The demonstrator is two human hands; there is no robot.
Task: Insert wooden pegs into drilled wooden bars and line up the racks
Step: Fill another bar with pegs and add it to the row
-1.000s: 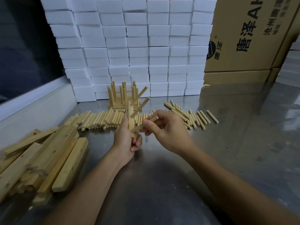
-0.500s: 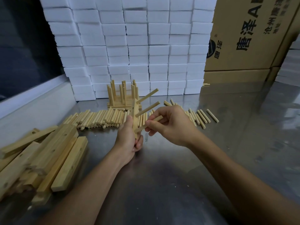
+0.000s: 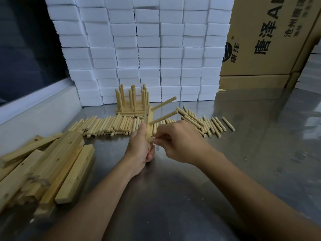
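Wooden bar (image 3: 149,122) stood upright at frame centre, gripped by left hand (image 3: 139,150), while right hand (image 3: 180,143) fingers pinched third peg (image 3: 150,140), long axis crosswise, into its right face.

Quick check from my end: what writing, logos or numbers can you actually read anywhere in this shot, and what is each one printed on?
"唐泽 A" in large black print, cut off by the frame edge: cardboard box.
"沧州", smaller line beside it; the remaining characters are blurred.
Round logo with "唐泽", partly hidden by the white foam blocks.
No readable text on the blocks, the wooden pegs or the drilled bars.
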